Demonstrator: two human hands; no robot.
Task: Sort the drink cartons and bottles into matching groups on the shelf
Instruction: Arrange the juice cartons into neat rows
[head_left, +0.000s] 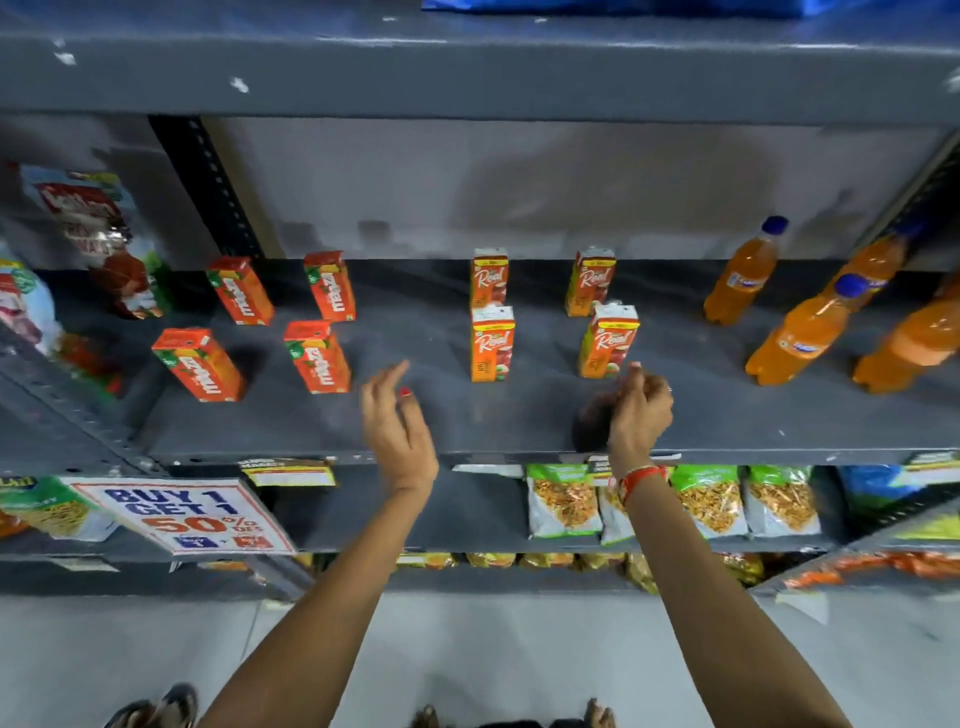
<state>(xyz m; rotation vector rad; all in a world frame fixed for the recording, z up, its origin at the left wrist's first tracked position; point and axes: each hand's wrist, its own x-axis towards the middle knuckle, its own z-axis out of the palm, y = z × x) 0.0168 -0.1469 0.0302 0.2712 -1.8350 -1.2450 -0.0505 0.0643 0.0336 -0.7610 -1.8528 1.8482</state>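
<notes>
**Cartons and bottles stand in three groups as two empty hands reach over a shop shelf**

A person's left hand (397, 426) and right hand (638, 410) reach over the front part of a grey metal shelf (467, 431), neither touching any drink. The left hand is open, fingers loosely spread, thumbnail painted red. The right hand has its fingers curled inward with the fingertips drawn together, clamped on nothing that can be seen; a red thread band (636, 478) circles its wrist.

On the shelf, four red-orange mango cartons (317, 356) stand in two rows at the left. Four orange juice cartons (492, 343) with white tops stand in two rows at the centre, the nearest right-hand one just beyond the right hand's fingertips. At the right, orange soda bottles (797, 338) with blue caps stand together, one partly cut off by the frame edge. The three groups sit well apart from one another.

A cereal packet (98, 223) stands at the far left behind the mango cartons. Below, snack bags (563, 501) line the next shelf, and a sign (182, 514) reading "BUY 1 GET 1 50%" hangs from the shelf edge at the left. Motion blur softens much of the scene.
</notes>
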